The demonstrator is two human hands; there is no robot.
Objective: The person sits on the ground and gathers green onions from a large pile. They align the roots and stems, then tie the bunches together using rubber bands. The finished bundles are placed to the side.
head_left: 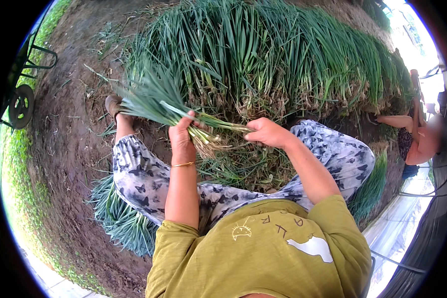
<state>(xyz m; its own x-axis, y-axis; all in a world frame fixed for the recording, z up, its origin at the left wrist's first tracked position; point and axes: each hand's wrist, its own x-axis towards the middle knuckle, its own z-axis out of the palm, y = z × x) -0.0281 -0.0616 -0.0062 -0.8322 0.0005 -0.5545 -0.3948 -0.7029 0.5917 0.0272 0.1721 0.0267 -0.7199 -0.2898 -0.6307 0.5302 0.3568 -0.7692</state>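
Observation:
My left hand [183, 130] is closed around a bunch of green onions [156, 102], whose leaves point to the far left and blur with motion. Its pale stems and roots hang toward my lap. Just to the right, my right hand [265, 133] pinches the root end of one or a few green onion stems [228, 125] that stretch across from the bunch. Beyond both hands lies a long, thick row of green onions [248, 54], with brownish roots toward me. Loose trimmings [248, 166] cover the ground between my legs.
Another green onion pile [121, 216] rests on the soil by my left leg, and more green onions [371, 186] lie beyond my right knee. At the far right sits another person [419, 141]. A wheeled cart [22, 107] stands at the left edge. Bare soil [67, 149] surrounds me.

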